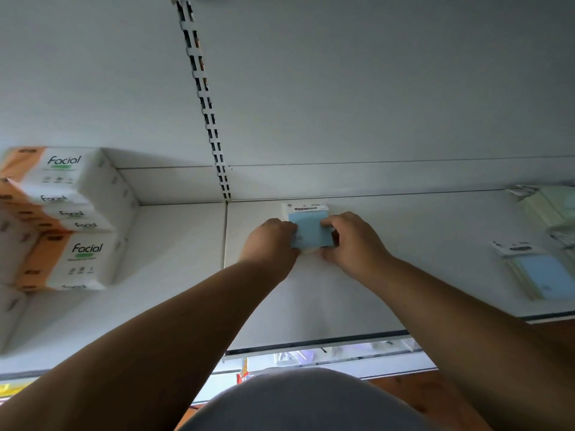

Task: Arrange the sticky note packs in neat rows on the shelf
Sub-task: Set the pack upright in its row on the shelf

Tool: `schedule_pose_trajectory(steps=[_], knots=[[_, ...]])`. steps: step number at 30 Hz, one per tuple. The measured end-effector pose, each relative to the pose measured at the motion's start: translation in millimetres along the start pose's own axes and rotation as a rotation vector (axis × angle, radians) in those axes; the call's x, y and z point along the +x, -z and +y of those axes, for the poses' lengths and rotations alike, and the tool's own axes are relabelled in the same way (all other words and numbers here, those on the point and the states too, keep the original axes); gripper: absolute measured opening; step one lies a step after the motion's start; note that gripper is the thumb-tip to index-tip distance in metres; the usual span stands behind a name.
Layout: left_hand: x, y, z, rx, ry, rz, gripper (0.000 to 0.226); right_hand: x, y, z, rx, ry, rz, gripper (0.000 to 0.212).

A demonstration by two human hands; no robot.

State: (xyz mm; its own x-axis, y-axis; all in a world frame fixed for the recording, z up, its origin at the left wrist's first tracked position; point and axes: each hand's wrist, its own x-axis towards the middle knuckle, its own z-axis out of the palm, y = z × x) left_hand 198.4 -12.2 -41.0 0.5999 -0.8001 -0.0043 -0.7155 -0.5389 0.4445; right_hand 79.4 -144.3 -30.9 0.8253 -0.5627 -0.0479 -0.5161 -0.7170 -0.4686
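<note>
1. Tissue packs, white and orange soft plastic bundles printed "Facial" (67, 219), sit stacked at the far left of the white metal shelf (311, 300). They are no part of the job and lie well apart from the work.

2. Left hand (272, 244) reaches to the back of the shelf, just right of the slotted upright rail (207, 101). Its fingers curl onto the left edge of a light blue square sticky note pack with a white header card (309, 228), so it grips that pack.

3. That blue pack lies flat on the shelf, its header card touching or almost touching the back panel. It looks squared to the back edge; I judge it to be the first pack of a row being set in place.

4. Right hand (350, 241) mirrors the left, fingers and thumb pinching the right side of the same pack. Both hands hold it between them, so the placing is not yet finished.

5. Loose pile of pale green and blue sticky note packs in clear wrappers (541, 259) lies at the far right of the shelf, well apart from the held pack, at skewed angles and partly overlapping. How many there are is too blurred to tell.

6. Progress, by my judgement, is early: one pack near its spot, the right-hand pile left to line up beside it.
</note>
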Motion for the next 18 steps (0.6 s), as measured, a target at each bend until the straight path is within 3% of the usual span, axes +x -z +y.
schedule_pose_trajectory(steps=[18], knots=[[0, -4, 13, 0.032, 0.065, 0.018, 0.036, 6, 6, 15, -0.010, 0.092, -0.018, 0.054]])
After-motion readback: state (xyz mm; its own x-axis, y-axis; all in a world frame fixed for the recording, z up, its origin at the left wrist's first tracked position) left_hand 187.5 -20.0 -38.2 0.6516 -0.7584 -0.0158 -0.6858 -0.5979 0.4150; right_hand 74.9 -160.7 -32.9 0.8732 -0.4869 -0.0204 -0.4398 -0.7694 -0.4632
